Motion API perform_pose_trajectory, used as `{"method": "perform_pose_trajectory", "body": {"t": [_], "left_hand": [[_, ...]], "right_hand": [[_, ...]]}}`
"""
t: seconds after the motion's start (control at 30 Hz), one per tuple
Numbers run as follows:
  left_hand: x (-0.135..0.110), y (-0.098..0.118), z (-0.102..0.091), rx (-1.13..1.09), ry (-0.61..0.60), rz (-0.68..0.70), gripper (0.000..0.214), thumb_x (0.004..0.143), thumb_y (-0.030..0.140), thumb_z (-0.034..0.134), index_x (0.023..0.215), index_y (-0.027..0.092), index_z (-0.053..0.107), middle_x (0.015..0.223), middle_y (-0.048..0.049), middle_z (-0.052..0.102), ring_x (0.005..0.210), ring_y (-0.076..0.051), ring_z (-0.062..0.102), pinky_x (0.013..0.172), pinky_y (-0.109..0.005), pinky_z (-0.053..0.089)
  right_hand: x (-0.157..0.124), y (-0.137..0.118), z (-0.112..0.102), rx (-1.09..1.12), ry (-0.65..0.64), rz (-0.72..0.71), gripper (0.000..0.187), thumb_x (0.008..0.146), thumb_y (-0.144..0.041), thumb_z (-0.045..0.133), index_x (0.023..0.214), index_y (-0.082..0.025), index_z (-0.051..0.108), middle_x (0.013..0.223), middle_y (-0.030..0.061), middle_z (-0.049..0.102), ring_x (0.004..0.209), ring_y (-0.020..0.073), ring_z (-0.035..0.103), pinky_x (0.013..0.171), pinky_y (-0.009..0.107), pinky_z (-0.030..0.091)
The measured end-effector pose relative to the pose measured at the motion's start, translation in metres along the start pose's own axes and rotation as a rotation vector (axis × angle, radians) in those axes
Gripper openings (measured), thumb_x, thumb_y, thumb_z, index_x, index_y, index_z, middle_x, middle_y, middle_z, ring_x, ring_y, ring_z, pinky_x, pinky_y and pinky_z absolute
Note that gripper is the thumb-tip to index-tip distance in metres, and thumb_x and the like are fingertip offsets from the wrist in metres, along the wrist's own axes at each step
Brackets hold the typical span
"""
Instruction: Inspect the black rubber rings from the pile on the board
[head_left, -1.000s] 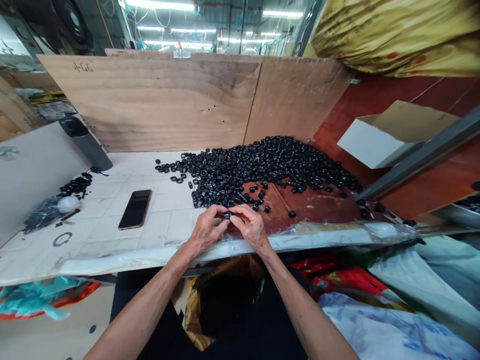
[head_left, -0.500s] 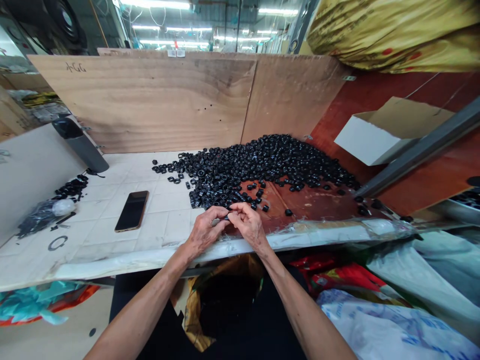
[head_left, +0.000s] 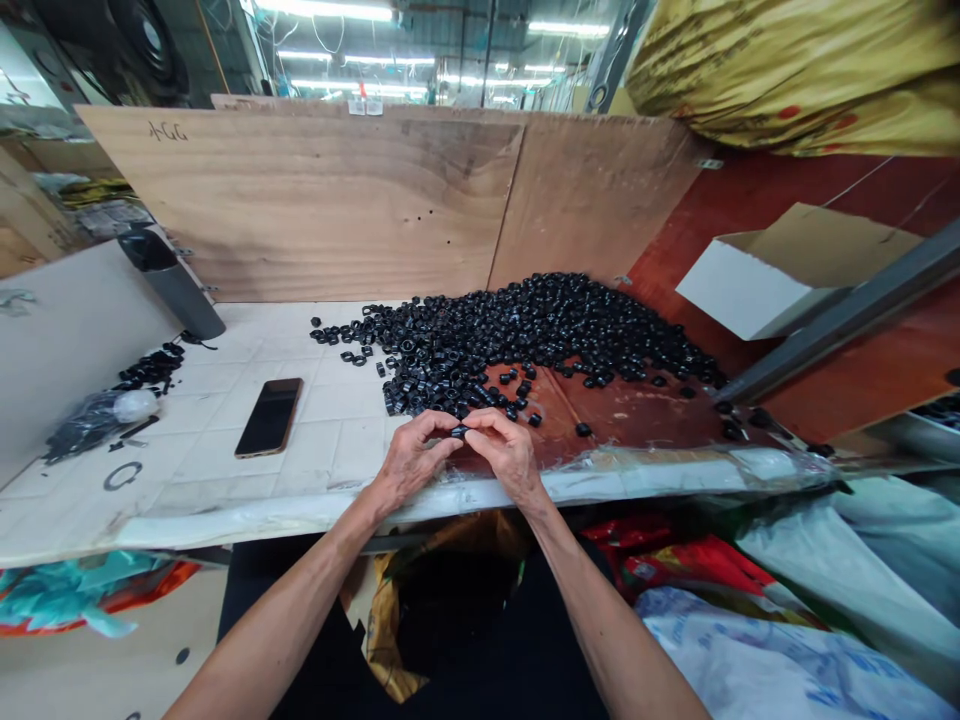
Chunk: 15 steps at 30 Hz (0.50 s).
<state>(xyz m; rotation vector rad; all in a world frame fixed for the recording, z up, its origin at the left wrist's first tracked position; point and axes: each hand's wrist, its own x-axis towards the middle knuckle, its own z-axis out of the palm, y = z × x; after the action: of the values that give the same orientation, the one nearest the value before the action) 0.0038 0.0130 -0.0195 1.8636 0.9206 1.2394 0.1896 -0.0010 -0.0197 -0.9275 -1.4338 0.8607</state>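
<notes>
Between my fingertips is a small black ring-like part [head_left: 459,431], partly covered by the fingers. My left hand [head_left: 411,455] pinches it from the left, and my right hand [head_left: 504,450] pinches it from the right. Both hands are just above the bench's front edge. Right behind them spreads a large heap of black ring-like parts [head_left: 540,325], some loose ones lying closest to my right hand. Below the hands, an open yellow-brown sack [head_left: 386,640] hangs under the bench edge, its inside dark.
A phone [head_left: 268,418] lies on the white bench top at left. Further left are a dark grey bottle [head_left: 176,285], a plastic bag of black parts [head_left: 82,432] and a flat ring [head_left: 122,476]. A wooden board [head_left: 337,210] closes the back; a white box [head_left: 750,285] sits right.
The black part shows more clearly between the fingertips, which have shifted slightly on it. The whole view has moved a little; the heap looks the same.
</notes>
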Motion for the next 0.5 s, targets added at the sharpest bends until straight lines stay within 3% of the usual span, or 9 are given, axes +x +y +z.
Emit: {"method": "perform_pose_trajectory", "body": {"t": [0.17,0.4,0.5], "left_hand": [[0.0003,0.0019,-0.0002,0.015,-0.005,0.027,0.015,0.089,0.025,0.072,0.102,0.018,0.072,0.102,-0.0059,0.073,0.092,-0.018,0.07,0.088,-0.032,0.058],[0.0003,-0.002,-0.0018,0.077,0.012,0.159,0.021,0.092,0.027,0.072,0.111,0.019,0.073,0.107,-0.0078,0.074,0.096,-0.018,0.072,0.089,-0.034,0.06],[0.001,-0.0016,-0.0019,0.088,0.016,0.197,0.021,0.093,0.027,0.071,0.112,0.019,0.073,0.108,-0.0087,0.073,0.096,-0.018,0.071,0.088,-0.034,0.061]], "right_hand": [[-0.0006,-0.0002,0.0002,0.021,0.003,0.007,0.012,0.081,-0.027,0.072,0.091,-0.021,0.072,0.102,0.005,0.07,0.098,0.0207,0.067,0.087,0.033,0.058],[-0.0021,0.0039,0.0034,0.084,0.05,0.148,0.035,0.076,-0.03,0.077,0.11,-0.022,0.07,0.096,0.0033,0.07,0.084,0.0174,0.067,0.081,0.032,0.06],[-0.0022,0.0033,0.0044,0.139,0.04,0.185,0.032,0.078,-0.035,0.077,0.105,-0.021,0.07,0.088,0.0023,0.07,0.076,0.0167,0.068,0.074,0.031,0.061]]}}
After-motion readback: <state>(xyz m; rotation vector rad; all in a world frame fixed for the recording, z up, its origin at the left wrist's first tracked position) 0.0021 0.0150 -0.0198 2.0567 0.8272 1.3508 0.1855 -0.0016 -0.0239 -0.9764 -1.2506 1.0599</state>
